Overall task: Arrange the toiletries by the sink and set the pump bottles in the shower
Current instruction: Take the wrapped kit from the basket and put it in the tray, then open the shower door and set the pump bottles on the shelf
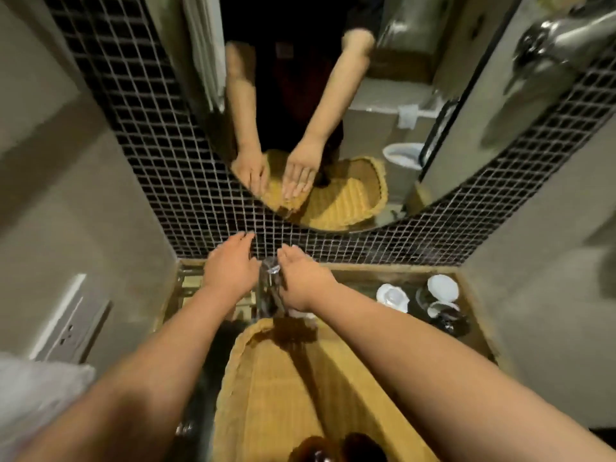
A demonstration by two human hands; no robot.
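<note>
**Both hands reach past the tap toward the back ledge**

At far left a wall socket (71, 325) sits clear of the work; the left hand (230, 268) hovers open, fingers spread, holding nothing, just left of the chrome tap (270, 288); the right hand (301, 281) is open too, palm turned inward, close beside the tap; whether it touches is unclear. Below them lies a woven basket (266, 388), with brown pump bottles (333, 450) at its near edge; further right, white-lidded jars (441, 290) stand grouped on the counter (473, 315). To do this well, probably settle the ledge items first, keeping wrists off the tap; the bottles remain unmoved.
</note>
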